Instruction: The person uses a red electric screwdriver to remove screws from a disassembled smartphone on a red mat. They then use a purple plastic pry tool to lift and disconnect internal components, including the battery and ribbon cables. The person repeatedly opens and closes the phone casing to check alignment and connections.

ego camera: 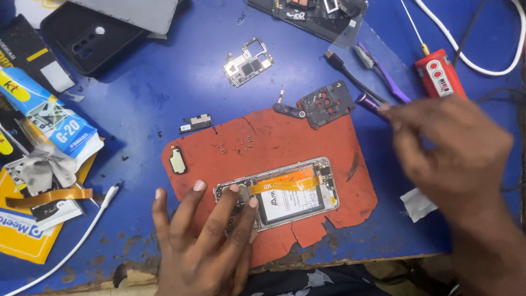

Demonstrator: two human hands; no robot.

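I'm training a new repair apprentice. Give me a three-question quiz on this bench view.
1. True or false: the left hand rests on the opened phone.
2. What lies under the phone? A) red mat B) white towel C) metal tray
3. Fill in: the loose circuit board lies on the ____ table, off the mat.

Key: 1 true; 2 A; 3 blue. The right hand is blurred by a purple-handled tool; its grip cannot be told.

Place: a phone repair workshop is shown.
Evidence: an opened phone [279, 192], loose circuit board [247, 61] and screws [235, 146] are spread on a worn blue tabletop [164, 98].
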